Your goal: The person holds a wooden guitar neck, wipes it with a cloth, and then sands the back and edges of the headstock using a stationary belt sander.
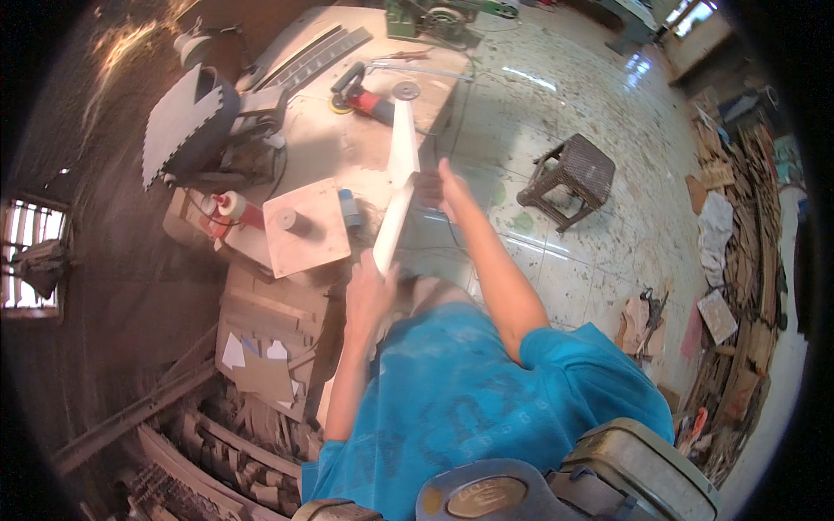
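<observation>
Holds a long, pale, bent wooden piece (402, 169) in front of the blue shirt (460, 382), clamping its lower end in the left hand (370, 291). Touches the middle bend of the same piece with the right hand (439, 187), thumb raised upward and fingers curled at the wood's right edge. Cannot tell, because of blur, about a full grip of these fingers. Has the two hands apart from each other, the right one farther forward.

Directs the upper end of the wood away from both hands, just beside a round disc (406, 89) on the workbench (308, 143). Can see, ahead of the hands and slightly left, a red and black power tool (375, 106). Can find, to the left of the left hand, a square board (326, 243) under a short round block (291, 221). Can observe, to the right of the right hand, a dark woven stool (586, 167) on the stained floor (486, 104).
</observation>
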{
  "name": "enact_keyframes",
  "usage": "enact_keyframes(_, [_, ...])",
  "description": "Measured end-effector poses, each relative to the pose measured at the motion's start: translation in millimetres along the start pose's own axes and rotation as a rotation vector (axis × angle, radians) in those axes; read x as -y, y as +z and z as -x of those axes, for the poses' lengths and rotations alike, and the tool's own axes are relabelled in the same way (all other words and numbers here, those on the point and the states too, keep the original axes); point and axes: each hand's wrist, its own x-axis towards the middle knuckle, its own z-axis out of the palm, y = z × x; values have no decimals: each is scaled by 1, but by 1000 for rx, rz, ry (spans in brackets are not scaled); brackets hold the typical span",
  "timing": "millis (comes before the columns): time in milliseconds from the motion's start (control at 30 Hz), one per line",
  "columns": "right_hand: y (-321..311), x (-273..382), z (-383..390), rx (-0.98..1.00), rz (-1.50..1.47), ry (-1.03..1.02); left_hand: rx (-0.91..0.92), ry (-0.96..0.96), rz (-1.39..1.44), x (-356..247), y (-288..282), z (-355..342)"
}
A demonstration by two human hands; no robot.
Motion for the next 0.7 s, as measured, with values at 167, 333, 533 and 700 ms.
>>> enact_keyframes(167, [-50,-23,73,-75,-3,14,-65,83,-99,-19,23,-8])
enact_keyframes(333, [-80,-37,113,-88,-39,5,-178,229,-86,-52,42,-12])
enact_keyframes(533, [-91,-29,135,-48,-100,-22,-260,312,-11,-97,50,-25])
enact_keyframes(700, [-90,-19,147,66,-42,-25,-308,366,148,-137,56,-43])
